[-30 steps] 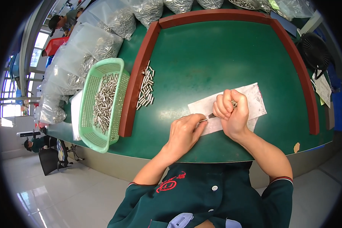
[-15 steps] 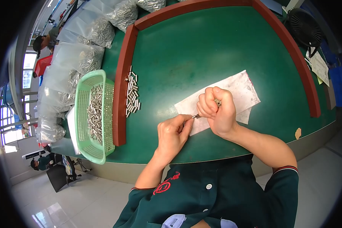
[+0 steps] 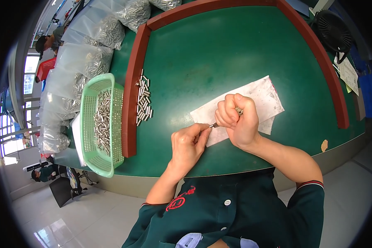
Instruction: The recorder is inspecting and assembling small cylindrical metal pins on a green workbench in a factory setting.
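Note:
My left hand [image 3: 185,145] is closed, thumb and forefinger pinching a small metal piece that the fingers mostly cover. My right hand [image 3: 240,123] forms a fist around a hand tool [image 3: 214,125]. Its slim dark metal shaft sticks out toward the left fingertips and meets the pinched piece there. Most of the tool's handle is hidden in the fist, and only its end shows on top. Beneath both hands lies a smudged white cloth [image 3: 258,96]. To the left, short silvery metal cylinders [image 3: 144,103] lie loose on the green tabletop [image 3: 202,49].
A reddish-brown raised border [image 3: 130,111] frames the work area. Beyond it stands a light-green basket [image 3: 118,111] holding many metal cylinders. Clear bags [image 3: 97,62] of similar parts line the far left. A black fan [image 3: 332,29] and papers [image 3: 348,74] sit at the right. Two people are in the left background.
Both hands keep nearly the same pose, with the tool still against the small piece. The view has shifted very slightly; nothing has been let go or picked up.

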`<state>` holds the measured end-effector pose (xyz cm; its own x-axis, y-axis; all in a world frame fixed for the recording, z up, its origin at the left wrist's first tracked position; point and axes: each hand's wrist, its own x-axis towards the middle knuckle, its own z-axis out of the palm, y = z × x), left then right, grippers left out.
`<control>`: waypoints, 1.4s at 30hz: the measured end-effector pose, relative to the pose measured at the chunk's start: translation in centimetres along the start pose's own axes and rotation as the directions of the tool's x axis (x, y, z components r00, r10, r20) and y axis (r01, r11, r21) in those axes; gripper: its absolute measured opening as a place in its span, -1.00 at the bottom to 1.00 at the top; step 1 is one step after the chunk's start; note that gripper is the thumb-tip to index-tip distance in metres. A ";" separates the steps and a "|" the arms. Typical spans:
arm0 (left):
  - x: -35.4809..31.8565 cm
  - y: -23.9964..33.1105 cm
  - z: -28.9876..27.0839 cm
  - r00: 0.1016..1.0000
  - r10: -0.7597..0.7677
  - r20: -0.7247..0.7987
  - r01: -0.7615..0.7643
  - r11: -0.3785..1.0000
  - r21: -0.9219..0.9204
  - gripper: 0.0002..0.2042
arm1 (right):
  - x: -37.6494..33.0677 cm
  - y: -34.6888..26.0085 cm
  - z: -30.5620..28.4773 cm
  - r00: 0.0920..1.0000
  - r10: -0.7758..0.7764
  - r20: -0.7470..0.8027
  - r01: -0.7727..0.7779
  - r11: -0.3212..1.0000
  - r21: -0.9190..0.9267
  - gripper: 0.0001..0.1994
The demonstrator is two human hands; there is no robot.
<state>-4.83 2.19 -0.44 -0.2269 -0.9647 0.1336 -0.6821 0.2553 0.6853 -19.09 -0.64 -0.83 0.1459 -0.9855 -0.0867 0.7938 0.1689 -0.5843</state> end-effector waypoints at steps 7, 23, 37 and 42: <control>0.0 -0.1 0.0 1.000 0.004 -0.005 -0.005 1.000 -0.028 -0.96 | 0.2 0.0 0.2 1.000 -0.015 0.011 0.015 1.000 -0.001 -0.63; 0.1 -0.2 0.1 1.000 0.011 -0.006 -0.011 1.000 -0.023 -0.96 | 0.3 0.2 0.1 1.000 -0.009 -0.007 0.009 1.000 -0.027 -0.62; 0.1 -0.2 0.0 1.000 -0.005 -0.002 0.005 1.000 -0.021 -0.96 | 0.3 -0.1 -0.1 0.998 0.052 0.037 -0.048 0.993 -0.106 -0.61; 0.1 -0.1 0.0 1.000 -0.015 -0.002 0.015 1.000 -0.026 -0.96 | 0.2 -0.2 0.0 0.998 0.051 0.041 -0.046 0.993 -0.106 -0.61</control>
<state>-4.73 2.06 -0.51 -0.2148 -0.9686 0.1249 -0.6668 0.2389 0.7059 -19.22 -0.84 -0.72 0.2100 -0.9742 -0.0832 0.7190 0.2115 -0.6620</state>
